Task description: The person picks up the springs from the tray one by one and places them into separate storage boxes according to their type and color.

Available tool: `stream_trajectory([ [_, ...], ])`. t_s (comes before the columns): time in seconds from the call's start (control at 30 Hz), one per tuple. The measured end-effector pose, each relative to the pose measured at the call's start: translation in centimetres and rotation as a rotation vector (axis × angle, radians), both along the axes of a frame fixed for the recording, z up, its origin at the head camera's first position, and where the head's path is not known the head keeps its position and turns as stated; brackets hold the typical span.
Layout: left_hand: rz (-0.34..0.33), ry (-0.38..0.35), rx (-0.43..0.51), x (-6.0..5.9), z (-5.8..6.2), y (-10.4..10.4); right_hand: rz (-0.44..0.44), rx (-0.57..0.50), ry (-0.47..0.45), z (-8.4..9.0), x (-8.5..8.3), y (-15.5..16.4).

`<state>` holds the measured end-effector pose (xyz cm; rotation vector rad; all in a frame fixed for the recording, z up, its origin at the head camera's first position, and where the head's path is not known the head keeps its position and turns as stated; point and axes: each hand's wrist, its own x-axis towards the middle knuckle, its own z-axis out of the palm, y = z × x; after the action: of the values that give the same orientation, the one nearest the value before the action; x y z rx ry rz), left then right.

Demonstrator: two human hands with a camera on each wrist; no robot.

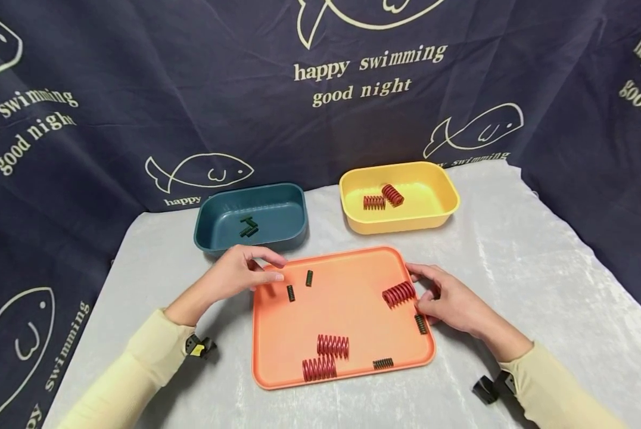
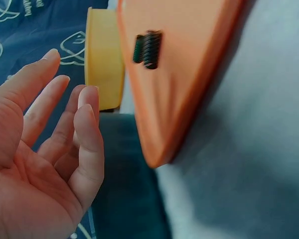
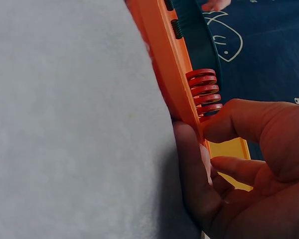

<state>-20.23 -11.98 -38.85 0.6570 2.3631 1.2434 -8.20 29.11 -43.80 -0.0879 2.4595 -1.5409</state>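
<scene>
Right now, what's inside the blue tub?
Inside the blue tub lie a few small dark springs in a little clump. The near wall hides a strip of the floor, so anything lying there cannot be seen.

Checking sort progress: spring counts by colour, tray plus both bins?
Red springs: 5 (3 on orange tray, first at; 2 in yellow bin)
Dark springs: 6 (4 on tray, first at; what looks like 2 in blue bin)
Total: 11
</scene>
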Motion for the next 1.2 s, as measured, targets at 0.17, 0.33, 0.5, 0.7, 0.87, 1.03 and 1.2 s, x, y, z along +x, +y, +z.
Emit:
stream_trajectory([
  [0.17,-0.045,-0.019,0.032,0.5,-1.7,0.4,0.0,0.0,0.005,0.0,-0.1,0.0],
  [0.33,-0.055,0.06,-0.022,0.9,-2.9,0.9,-0.001,0.001,0.013,0.0,-0.1,0.1],
  [0.5,-0.055,0.129,-0.073,0.9,-3.6,1.2,0.0,0.004,0.014,0.0,-0.1,0.1],
  [0.7,-0.06,0.172,-0.112,1.0,-3.9,1.6,0.006,-0.004,0.007,0.0,-0.1,0.1],
  [0.87,-0.053,0.227,-0.178,1.1,-4.1,1.7,0.002,-0.015,0.008,0.0,-0.1,0.2],
  [1.03,-0.036,0.246,-0.207,1.3,-4.1,1.7,0.003,-0.02,0.01,0.0,0.0,0.1],
  [1.2,-0.023,0.231,-0.186,1.4,-4.1,1.6,-0.003,-0.023,0.006,0.0,0.1,0.1],
])
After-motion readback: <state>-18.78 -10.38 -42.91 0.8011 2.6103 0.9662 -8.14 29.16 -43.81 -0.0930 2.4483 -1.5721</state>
